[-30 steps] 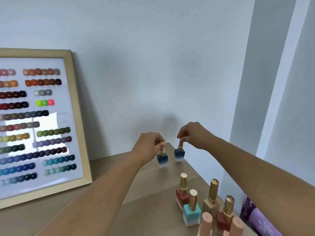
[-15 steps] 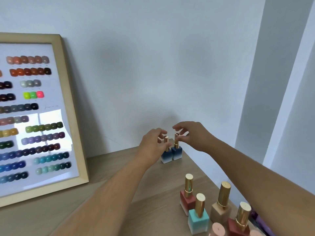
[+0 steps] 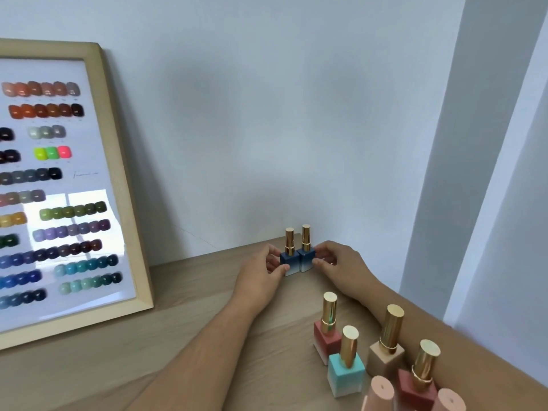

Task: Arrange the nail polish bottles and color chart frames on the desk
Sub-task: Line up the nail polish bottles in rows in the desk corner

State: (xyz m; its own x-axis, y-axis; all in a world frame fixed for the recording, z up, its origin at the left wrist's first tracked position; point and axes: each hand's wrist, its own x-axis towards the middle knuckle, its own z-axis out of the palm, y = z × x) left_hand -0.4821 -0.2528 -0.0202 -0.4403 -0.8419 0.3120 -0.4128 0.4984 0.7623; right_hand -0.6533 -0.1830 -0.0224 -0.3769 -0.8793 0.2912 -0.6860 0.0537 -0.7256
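Two dark blue nail polish bottles with gold caps stand side by side, touching, at the desk's far corner by the wall: the left blue bottle and the right blue bottle. My left hand pinches the base of the left one between thumb and fingers. My right hand holds the base of the right one the same way. A wooden-framed colour chart leans against the wall at left, showing rows of coloured nail swatches.
Near the right front of the wooden desk stand a red bottle, a turquoise bottle, a beige bottle, another red bottle and two pink caps. The desk's right edge runs beside my right forearm.
Both hands slid from the bottles' gold caps down to their bases. The two blue bottles came together and now stand touching on the desk.
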